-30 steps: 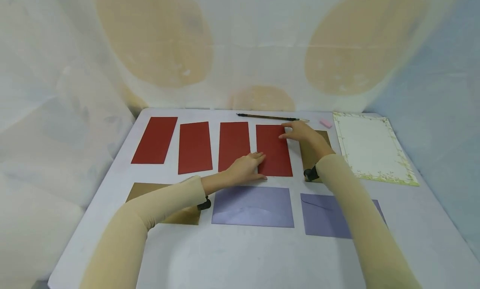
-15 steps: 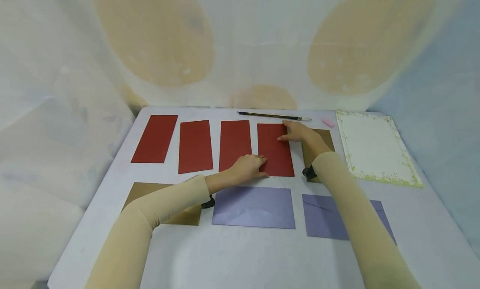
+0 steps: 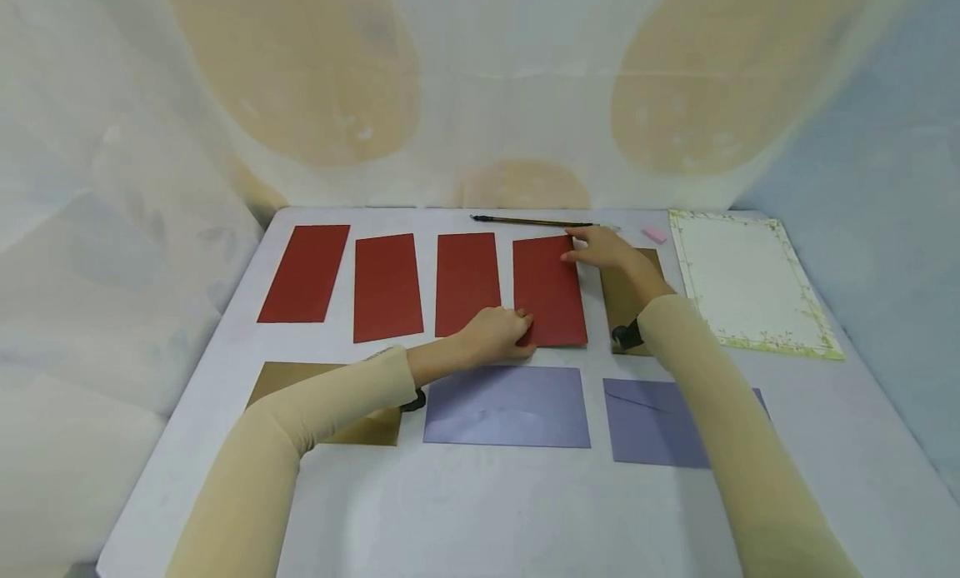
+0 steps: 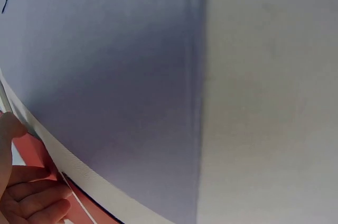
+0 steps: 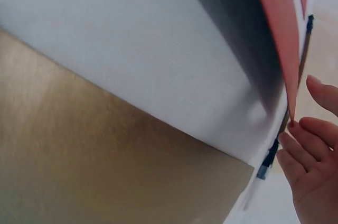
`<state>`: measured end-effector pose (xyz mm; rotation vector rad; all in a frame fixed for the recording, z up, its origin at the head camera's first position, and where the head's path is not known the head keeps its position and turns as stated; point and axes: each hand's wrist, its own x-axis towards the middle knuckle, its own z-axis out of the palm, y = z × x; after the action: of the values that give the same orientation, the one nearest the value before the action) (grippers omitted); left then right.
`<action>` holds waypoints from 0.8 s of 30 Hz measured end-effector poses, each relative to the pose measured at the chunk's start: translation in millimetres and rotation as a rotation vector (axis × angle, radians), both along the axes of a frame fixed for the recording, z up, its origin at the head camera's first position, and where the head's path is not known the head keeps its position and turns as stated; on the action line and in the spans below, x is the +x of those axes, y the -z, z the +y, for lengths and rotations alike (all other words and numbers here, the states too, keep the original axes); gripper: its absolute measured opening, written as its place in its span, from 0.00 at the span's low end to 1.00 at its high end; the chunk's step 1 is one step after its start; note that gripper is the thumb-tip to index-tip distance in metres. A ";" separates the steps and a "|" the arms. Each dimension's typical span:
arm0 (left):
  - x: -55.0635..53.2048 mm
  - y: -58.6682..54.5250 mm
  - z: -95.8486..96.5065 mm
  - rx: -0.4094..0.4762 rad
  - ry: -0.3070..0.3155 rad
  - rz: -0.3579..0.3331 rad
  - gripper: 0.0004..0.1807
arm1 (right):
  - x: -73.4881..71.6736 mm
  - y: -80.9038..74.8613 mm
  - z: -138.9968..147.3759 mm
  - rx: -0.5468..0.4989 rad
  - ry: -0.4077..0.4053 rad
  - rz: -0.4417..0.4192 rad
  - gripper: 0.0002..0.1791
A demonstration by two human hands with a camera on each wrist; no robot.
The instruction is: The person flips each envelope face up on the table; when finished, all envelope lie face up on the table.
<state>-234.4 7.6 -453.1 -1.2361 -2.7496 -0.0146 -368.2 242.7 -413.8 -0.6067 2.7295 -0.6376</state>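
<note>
In the head view, the rightmost red envelope (image 3: 549, 291) of a row lies between both hands. My left hand (image 3: 489, 335) holds its lower left edge, fingers curled in at the side; the left wrist view shows the red paper (image 4: 37, 152) between thumb and fingers (image 4: 39, 197). At the upper right corner, my right hand (image 3: 606, 250) pinches the envelope by its edge. In the right wrist view, that raised red edge (image 5: 282, 39) stands above the table with a dark shadow under it, its tip at the fingertips (image 5: 293, 124).
More red envelopes (image 3: 468, 282) lie to the left. Gold envelopes (image 3: 626, 291) and purple envelopes (image 3: 507, 411) lie around them on the white table (image 3: 480, 511). A brush (image 3: 525, 221), a pink eraser (image 3: 654, 234) and floral-bordered paper (image 3: 753, 286) lie along the back.
My left fingers have curled in at the red envelope's lower left edge. My right hand has taken the upper right corner, and that side has risen slightly off the table.
</note>
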 end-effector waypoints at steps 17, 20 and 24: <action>12.4 6.1 -21.1 0.196 0.032 -0.093 0.23 | 27.1 -23.5 15.8 -0.383 0.087 0.036 0.31; 14.0 3.4 -25.1 0.324 0.024 -0.205 0.24 | 31.9 -29.9 16.7 -0.408 0.085 0.063 0.31; 16.3 3.8 -25.0 0.484 0.021 -0.327 0.21 | 37.3 -39.1 16.4 -0.408 0.092 0.112 0.32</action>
<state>-218.0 -17.5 -456.9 -1.2022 -2.7331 -0.8998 -330.8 259.2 -374.7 -0.6219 2.7571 -1.2355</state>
